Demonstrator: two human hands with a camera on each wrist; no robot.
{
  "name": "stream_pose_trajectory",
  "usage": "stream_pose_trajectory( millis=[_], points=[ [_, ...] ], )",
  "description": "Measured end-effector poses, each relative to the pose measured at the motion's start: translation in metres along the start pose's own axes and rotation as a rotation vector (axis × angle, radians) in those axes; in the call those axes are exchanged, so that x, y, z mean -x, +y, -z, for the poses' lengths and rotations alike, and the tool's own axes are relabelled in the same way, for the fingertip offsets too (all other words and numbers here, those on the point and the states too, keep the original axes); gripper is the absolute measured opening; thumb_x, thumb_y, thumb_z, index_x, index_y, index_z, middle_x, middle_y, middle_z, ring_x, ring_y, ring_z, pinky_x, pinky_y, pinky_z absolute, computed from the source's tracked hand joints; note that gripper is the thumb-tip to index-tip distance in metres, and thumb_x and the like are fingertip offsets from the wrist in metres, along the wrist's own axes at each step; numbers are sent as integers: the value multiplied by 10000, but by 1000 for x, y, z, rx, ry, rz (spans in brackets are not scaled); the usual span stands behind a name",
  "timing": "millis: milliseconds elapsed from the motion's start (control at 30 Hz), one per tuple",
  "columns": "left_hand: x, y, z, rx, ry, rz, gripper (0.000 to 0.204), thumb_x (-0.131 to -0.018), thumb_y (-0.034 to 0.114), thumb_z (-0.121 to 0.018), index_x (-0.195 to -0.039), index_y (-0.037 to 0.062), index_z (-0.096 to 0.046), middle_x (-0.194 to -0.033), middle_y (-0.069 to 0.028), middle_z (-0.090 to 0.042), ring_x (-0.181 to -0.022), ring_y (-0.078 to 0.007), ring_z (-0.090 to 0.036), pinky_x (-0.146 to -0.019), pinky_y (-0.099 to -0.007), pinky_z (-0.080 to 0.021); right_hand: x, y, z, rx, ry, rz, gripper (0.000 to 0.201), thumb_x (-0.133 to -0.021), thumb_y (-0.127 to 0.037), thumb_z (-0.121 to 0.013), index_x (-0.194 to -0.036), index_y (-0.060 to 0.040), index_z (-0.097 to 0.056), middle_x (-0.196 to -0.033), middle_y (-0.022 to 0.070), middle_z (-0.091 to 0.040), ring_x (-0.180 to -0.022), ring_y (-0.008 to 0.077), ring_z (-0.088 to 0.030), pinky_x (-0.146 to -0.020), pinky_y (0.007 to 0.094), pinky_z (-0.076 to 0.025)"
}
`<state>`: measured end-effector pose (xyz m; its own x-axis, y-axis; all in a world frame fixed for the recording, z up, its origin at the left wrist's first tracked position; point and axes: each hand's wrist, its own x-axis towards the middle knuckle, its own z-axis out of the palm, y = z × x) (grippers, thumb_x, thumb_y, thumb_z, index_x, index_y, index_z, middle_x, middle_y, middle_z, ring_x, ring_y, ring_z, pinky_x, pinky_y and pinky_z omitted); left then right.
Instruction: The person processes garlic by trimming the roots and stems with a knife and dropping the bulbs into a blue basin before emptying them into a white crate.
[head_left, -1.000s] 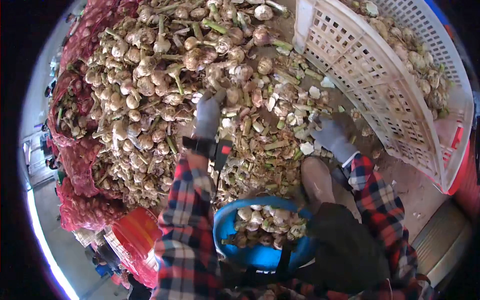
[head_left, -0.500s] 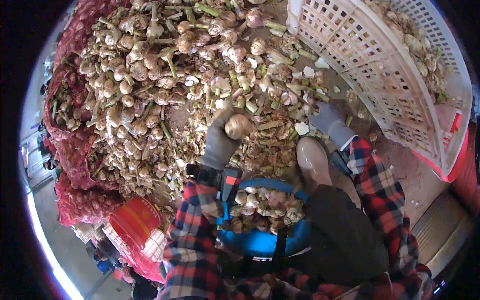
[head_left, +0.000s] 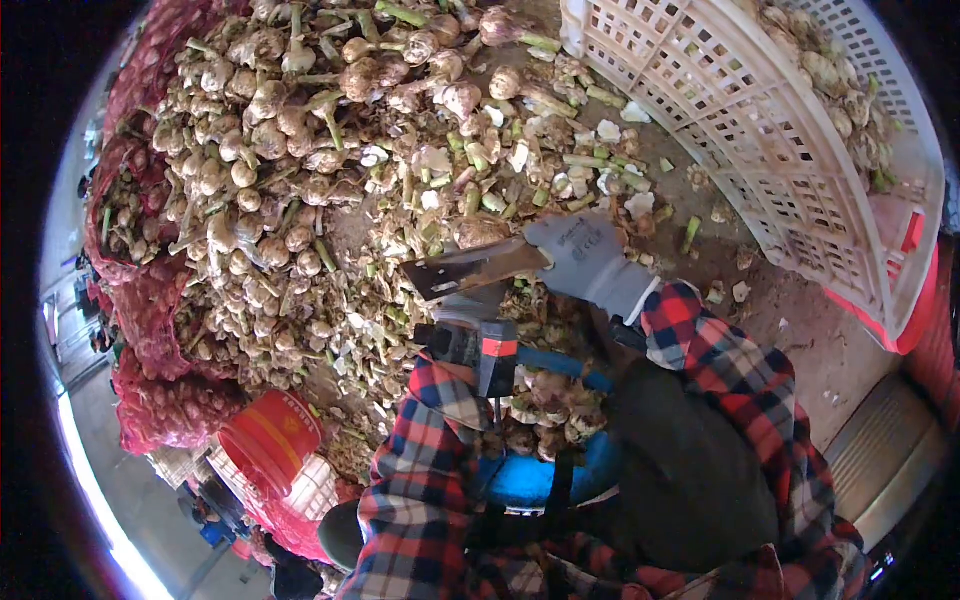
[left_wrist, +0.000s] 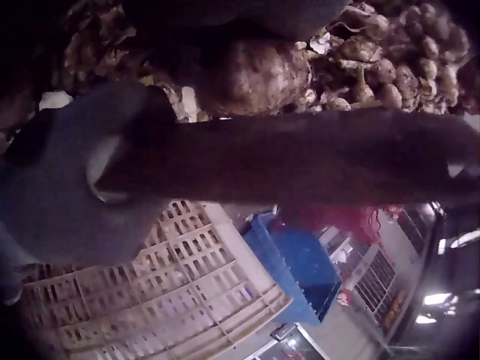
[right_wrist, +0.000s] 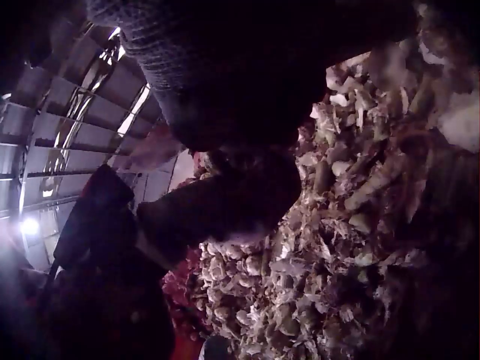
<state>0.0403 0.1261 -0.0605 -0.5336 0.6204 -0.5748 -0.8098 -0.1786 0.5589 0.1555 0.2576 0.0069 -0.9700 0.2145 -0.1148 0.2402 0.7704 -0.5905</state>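
My gloved right hand (head_left: 592, 265) grips a broad-bladed knife (head_left: 470, 270), its flat blade reaching left across the front of me. Under that blade is my gloved left hand (head_left: 472, 306), largely covered by it in the head view. The left hand holds a garlic bulb (left_wrist: 262, 75), which shows just beyond the blade (left_wrist: 315, 154) in the left wrist view. Below both hands a blue basin (head_left: 595, 468) holds several trimmed garlic bulbs (head_left: 545, 420). The right wrist view is dark, with the glove (right_wrist: 202, 75) over the scraps.
A heap of garlic with stalks (head_left: 240, 150) spreads to the left and far side. Cut stems and peelings (head_left: 470, 185) cover the floor ahead. A white slatted crate (head_left: 720, 130) with garlic stands at right. Red mesh sacks (head_left: 165, 395) and a red bucket (head_left: 270, 440) are at left.
My left hand has come back from the heap toward me with a garlic bulb. My right hand has moved left with the knife, bringing its blade over the left hand.
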Motion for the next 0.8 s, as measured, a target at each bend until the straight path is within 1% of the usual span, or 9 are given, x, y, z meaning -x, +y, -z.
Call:
stream_pose_trajectory(
  millis=[167, 267, 367, 433, 500, 667, 733, 767, 800],
  points=[
    [27, -16, 8, -527, 52, -162, 295, -729, 221, -544, -982, 77, -501, -915, -110, -529, -831, -214, -526, -727, -345, -440, 0, -5, 9, 70, -169, -79, 287, -584, -235, -585, -827, -119, -485, -793, 66, -552, -729, 248, -550, -613, 370, -415],
    [30, -22, 8, -794, 41, -277, 307, -715, 235, -564, -972, 75, -508, -908, -110, -533, -821, -220, -529, -729, -341, -437, 2, 6, 3, 30, -53, -34, 297, -583, -221, -577, -846, -111, -495, -826, 74, -561, -752, 255, -551, -631, 371, -423],
    [30, -29, 11, -1089, 5, -470, 321, -702, 249, -585, -961, 73, -516, -901, -110, -536, -812, -226, -532, -731, -336, -433, 4, 13, 2, -11, -84, -83, 304, -576, -212, -577, -851, -104, -505, -851, 83, -563, -771, 261, -551, -650, 368, -431],
    [51, -4, -26, -1511, 55, -627, 232, -685, 259, -600, -820, 73, -573, -771, -97, -560, -751, -266, -540, -674, -336, -424, 2, 14, 8, -20, -147, -104, 323, -591, -216, -569, -891, -118, -502, -870, 78, -559, -798, 249, -550, -685, 371, -428],
    [58, 1, -38, -1549, 60, -599, 222, -686, 242, -597, -829, 75, -570, -780, -96, -560, -755, -259, -541, -675, -340, -424, 3, 16, 9, -25, -218, -133, 342, -607, -220, -561, -932, -132, -500, -888, 73, -555, -824, 237, -548, -719, 374, -425],
    [48, -2, -27, -1567, 12, -582, 206, -694, 218, -591, -831, 65, -566, -796, -104, -562, -785, -248, -541, -689, -340, -421, 2, 17, -1, -12, -106, -87, 350, -575, -218, -580, -908, -129, -523, -842, 69, -563, -767, 261, -551, -662, 363, -431],
    [50, 9, -45, -1298, 7, -741, 230, -694, 232, -603, -826, 49, -558, -780, -108, -566, -759, -238, -557, -661, -330, -434, -3, 18, 2, -10, -133, -106, 362, -573, -220, -580, -920, -131, -524, -839, 65, -565, -770, 258, -551, -672, 362, -429],
    [49, 11, -43, -1301, 0, -744, 230, -694, 232, -603, -826, 49, -558, -780, -108, -566, -759, -238, -557, -661, -330, -434, -5, 19, 3, -5, -161, -126, 375, -572, -223, -581, -931, -133, -525, -836, 60, -566, -774, 255, -551, -682, 361, -427],
    [48, 15, -37, -1348, 25, -659, 255, -693, 236, -607, -841, 37, -546, -772, -104, -566, -733, -238, -564, -638, -326, -442, -6, 20, 6, -4, -153, -128, 375, -572, -223, -581, -931, -133, -525, -836, 60, -566, -774, 255, -551, -682, 361, -427]
  ],
)
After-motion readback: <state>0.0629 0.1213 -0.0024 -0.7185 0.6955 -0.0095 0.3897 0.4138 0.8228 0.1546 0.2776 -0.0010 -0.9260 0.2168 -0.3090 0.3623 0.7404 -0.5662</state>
